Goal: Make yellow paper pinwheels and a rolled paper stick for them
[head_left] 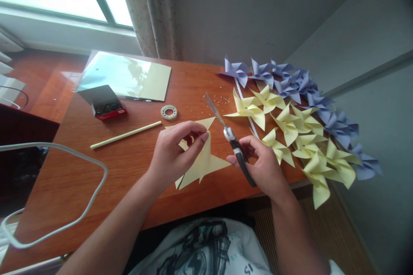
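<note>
My left hand pinches one raised corner of a yellow paper sheet between thumb and fingertips. The sheet has slits and pointed flaps, and part of it is hidden behind the hand. To the right, my right hand grips a pair of scissors by black and white handles. The metal blades point up and away, held apart from the paper. Close beyond the left hand lies a roll of tape. A pale yellow paper stick rests to the left.
Yellow pinwheels and purple pinwheels crowd the right side of the wooden table. An open small box stands left, near a glossy packet of paper. Small scraps lie scattered. A white cable loops over the left edge.
</note>
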